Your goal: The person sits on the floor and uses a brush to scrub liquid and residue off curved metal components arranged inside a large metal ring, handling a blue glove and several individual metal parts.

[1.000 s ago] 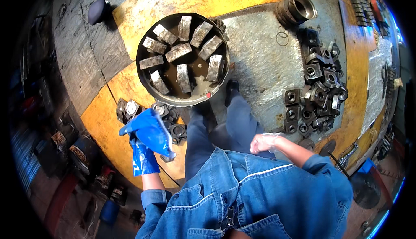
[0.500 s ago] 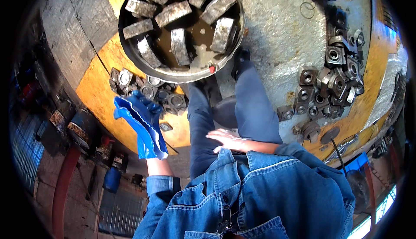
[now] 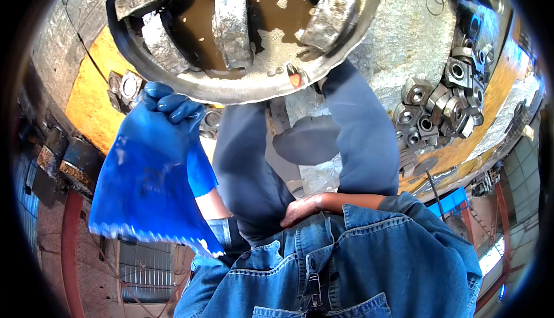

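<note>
Blue glove [image 3: 147, 182], yellow-grey floor [image 3: 398, 35], red beam [image 3: 70, 249]

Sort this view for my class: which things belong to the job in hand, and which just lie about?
In use:
- loose blue glove, held
- matching glove worn on the left hand

Apparently lying about:
- round pan of curved metal blocks
- bored metal pieces at right

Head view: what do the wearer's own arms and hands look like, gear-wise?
Left hand: glossy blue gauntlet glove with a long cuff. Right hand: no blue glove; can't tell if a thin clear one is on. Both arms: blue denim sleeves ending short of the wrists.
</note>
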Tool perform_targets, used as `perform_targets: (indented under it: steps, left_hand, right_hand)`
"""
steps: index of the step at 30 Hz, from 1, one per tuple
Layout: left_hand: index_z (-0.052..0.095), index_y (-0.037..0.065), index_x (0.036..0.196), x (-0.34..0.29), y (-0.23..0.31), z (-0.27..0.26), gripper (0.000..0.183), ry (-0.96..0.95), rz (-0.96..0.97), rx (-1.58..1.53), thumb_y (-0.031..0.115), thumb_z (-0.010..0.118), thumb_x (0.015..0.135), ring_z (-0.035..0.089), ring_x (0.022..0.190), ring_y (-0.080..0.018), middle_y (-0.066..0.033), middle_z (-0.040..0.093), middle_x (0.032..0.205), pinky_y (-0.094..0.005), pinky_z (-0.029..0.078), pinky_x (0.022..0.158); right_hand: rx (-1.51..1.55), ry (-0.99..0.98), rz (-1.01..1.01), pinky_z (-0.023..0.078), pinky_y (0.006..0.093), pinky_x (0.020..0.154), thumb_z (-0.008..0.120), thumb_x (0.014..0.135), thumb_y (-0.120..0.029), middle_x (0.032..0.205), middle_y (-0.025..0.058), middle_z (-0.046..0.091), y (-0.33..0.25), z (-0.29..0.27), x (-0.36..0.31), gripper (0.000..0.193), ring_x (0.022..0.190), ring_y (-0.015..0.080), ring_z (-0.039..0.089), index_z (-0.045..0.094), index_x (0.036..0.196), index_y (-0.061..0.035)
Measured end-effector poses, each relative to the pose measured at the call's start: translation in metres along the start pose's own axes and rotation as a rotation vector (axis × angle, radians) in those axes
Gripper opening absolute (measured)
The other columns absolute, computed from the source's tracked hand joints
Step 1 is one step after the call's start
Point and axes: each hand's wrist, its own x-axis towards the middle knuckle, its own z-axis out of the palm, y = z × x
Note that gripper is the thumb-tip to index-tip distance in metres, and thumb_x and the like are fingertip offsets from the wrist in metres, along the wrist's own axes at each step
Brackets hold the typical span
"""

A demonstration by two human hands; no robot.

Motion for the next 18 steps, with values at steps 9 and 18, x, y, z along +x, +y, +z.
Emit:
perform_targets:
  steps: [9, 18]
  left_hand:
    - [0.067, 0.021, 0.092, 0.05, 0.039, -0.034, 0.025, -0.026, 0.133, 0.095, 0.03, 0.048, 0.106, 0.051, 0.064, -0.0107, 0.0078, 0.063, 0.081, -0.0308, 0.039, 0.067]
    - [0.065, 0.007, 0.117, 0.063, 0.032, -0.067, 0.032, -0.439, 0.308, 0.081, 0.034, 0.051, 0.106, 0.065, 0.084, -0.0168, -0.0033, 0.071, 0.105, -0.0319, 0.044, 0.069]
  right_hand:
    - [0.31, 0.159, -0.191, 0.048, 0.0243, 0.069, 0.058, 0.104, -0.045, 0.088, -0.0008, 0.069, 0.032, -0.103, 0.025, 0.043, 0.076, 0.0087, 0.06, 0.077, 0.108, -0.0069]
    - [0.346, 0.308, -0.192, 0.046, 0.0162, 0.062, 0.065, 0.103, -0.029, 0.084, -0.0058, 0.064, 0.007, -0.193, 0.013, 0.022, 0.069, -0.0003, 0.055, 0.071, 0.1, -0.0081]
